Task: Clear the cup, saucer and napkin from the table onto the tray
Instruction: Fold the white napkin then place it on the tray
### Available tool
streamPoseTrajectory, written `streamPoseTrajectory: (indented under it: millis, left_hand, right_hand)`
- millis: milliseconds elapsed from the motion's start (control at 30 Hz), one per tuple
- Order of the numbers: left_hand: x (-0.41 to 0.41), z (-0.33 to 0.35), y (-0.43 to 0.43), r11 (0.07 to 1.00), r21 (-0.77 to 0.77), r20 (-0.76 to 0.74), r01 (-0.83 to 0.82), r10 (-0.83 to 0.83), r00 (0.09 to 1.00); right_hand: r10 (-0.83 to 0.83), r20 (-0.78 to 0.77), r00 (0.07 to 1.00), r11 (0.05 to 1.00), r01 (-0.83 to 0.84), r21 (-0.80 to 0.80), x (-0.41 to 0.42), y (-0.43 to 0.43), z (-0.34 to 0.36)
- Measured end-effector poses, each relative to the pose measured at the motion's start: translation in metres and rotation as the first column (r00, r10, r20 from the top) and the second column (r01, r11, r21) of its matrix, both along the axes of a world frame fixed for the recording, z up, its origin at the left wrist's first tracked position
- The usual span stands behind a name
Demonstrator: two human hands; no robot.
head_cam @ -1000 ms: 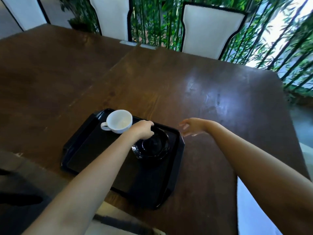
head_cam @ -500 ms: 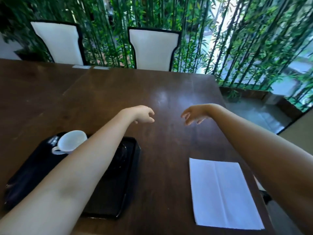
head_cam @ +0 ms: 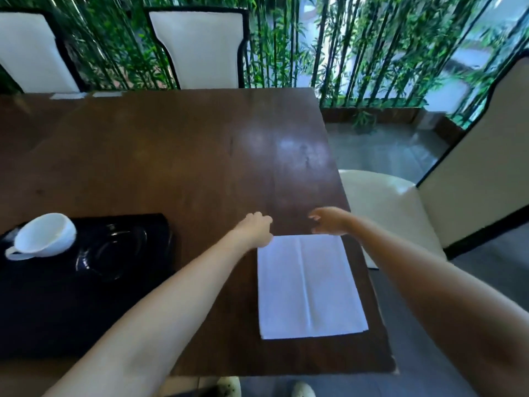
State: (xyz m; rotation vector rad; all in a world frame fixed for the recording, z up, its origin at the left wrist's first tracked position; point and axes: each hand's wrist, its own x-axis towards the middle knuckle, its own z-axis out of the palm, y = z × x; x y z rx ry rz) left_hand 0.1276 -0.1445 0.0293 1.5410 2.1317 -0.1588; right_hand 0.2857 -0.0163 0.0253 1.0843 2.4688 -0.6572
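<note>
A white folded napkin (head_cam: 309,286) lies flat on the dark wooden table (head_cam: 177,156) near its right edge. My left hand (head_cam: 256,229) hovers at the napkin's far left corner with fingers loosely curled, holding nothing. Over the far right corner is my right hand (head_cam: 329,220), fingers spread and empty. On the left stands a black tray (head_cam: 45,316). A white cup (head_cam: 43,234) rests on the tray's far part, tilted, and a dark glass saucer (head_cam: 111,253) sits beside it on the tray.
Two white chairs with black frames (head_cam: 200,47) stand at the table's far side before a bamboo screen. Another white chair (head_cam: 383,207) sits close to the table's right edge. My shoes (head_cam: 303,389) show below the near edge.
The view has swung right and down, from the tray to the napkin. My left hand left the saucer on the tray, and both hands have come down to the napkin's far edge.
</note>
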Motion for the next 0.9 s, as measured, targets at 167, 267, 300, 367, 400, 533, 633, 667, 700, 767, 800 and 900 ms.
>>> streamPoseTrajectory:
  millis: [167, 267, 300, 367, 400, 533, 633, 667, 700, 767, 800, 900]
  left_hand:
    - [0.072, -0.063, -0.027, 0.989, 0.109, -0.046, -0.102, 0.108, 0.993]
    - [0.085, -0.086, -0.04, 0.986, 0.097, -0.026, -0.134, 0.137, 0.99]
    - [0.084, -0.09, -0.041, 0.985, 0.105, -0.019, -0.136, 0.139, 0.99]
    - [0.078, -0.095, -0.04, 0.987, 0.119, -0.003, -0.105, 0.106, 0.994]
    - [0.073, -0.095, -0.038, 0.991, 0.117, -0.014, -0.064, 0.066, 0.998]
    - [0.051, -0.088, -0.024, 0.977, 0.07, -0.137, 0.201, -0.19, 0.972]
    - [0.045, -0.081, -0.011, 0.916, 0.014, -0.203, 0.4, -0.39, 0.898]
    - [0.044, -0.079, -0.006, 0.894, 0.002, -0.209, 0.448, -0.438, 0.874]
    - [0.044, -0.077, -0.003, 0.875, -0.004, -0.212, 0.484, -0.474, 0.855]
    - [0.05, -0.075, 0.001, 0.851, -0.004, -0.217, 0.525, -0.513, 0.83]
    - [0.054, -0.075, 0.001, 0.846, 0.002, -0.225, 0.534, -0.52, 0.824]
    - [0.072, -0.075, -0.006, 0.876, 0.065, -0.261, 0.478, -0.448, 0.855]
  right_hand:
    - [0.078, -0.081, 0.994, 0.991, -0.068, 0.111, 0.044, -0.019, -0.061]
    - [0.106, -0.165, 0.981, 0.973, -0.068, 0.219, 0.054, -0.022, -0.076]
    - [0.121, -0.186, 0.975, 0.968, -0.074, 0.238, 0.056, -0.022, -0.079]
    - [0.16, -0.22, 0.962, 0.96, -0.1, 0.261, 0.063, -0.023, -0.084]
    - [0.173, -0.236, 0.956, 0.957, -0.106, 0.272, 0.07, -0.024, -0.086]
    - [0.196, -0.233, 0.953, 0.942, -0.116, 0.316, 0.105, -0.039, -0.092]
    - [0.176, -0.208, 0.962, 0.94, -0.101, 0.326, 0.13, -0.061, -0.091]
    - [0.167, -0.2, 0.965, 0.939, -0.094, 0.332, 0.138, -0.071, -0.09]
    - [0.154, -0.192, 0.969, 0.939, -0.083, 0.333, 0.145, -0.081, -0.089]
    - [0.113, -0.183, 0.977, 0.944, -0.048, 0.325, 0.156, -0.101, -0.087]
    - [0.087, -0.181, 0.98, 0.948, -0.025, 0.318, 0.161, -0.111, -0.086]
    - [0.037, -0.166, 0.985, 0.946, 0.019, 0.325, 0.169, -0.138, -0.083]
